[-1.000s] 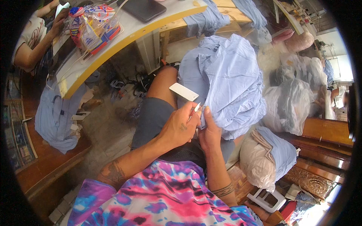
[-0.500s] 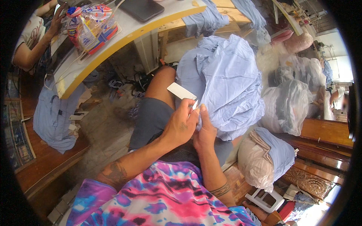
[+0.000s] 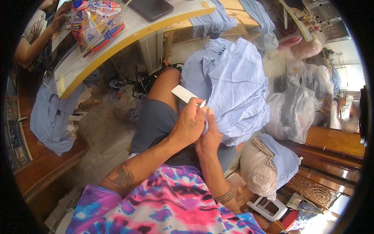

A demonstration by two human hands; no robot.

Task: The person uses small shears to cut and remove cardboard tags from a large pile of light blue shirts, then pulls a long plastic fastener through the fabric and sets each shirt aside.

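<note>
A large light blue cloth point(image 3: 233, 82) lies bunched across my lap. My left hand point(image 3: 189, 123) is closed at the cloth's near left edge. From its fingers a flat white card point(image 3: 183, 93) sticks out toward the upper left. A small white pointed piece point(image 3: 203, 103) shows at its fingertips; its kind cannot be made out. Close beside it, my right hand point(image 3: 209, 138) pinches the cloth's edge with the thumb up. The fingers beneath the cloth are hidden.
A yellow-edged table point(image 3: 136, 36) curves ahead, bearing a phone point(image 3: 152, 8) and a colourful plastic bag point(image 3: 93, 27). Another person's arm point(image 3: 44, 43) is at far left. Stuffed plastic bags point(image 3: 294, 113) and a cloth-topped bundle point(image 3: 259, 165) stand at right, near a white stool point(image 3: 269, 208).
Both hands stay together at the cloth's edge, with only slight finger movement. The view has shifted slightly, and the cloth's folds differ a little.
</note>
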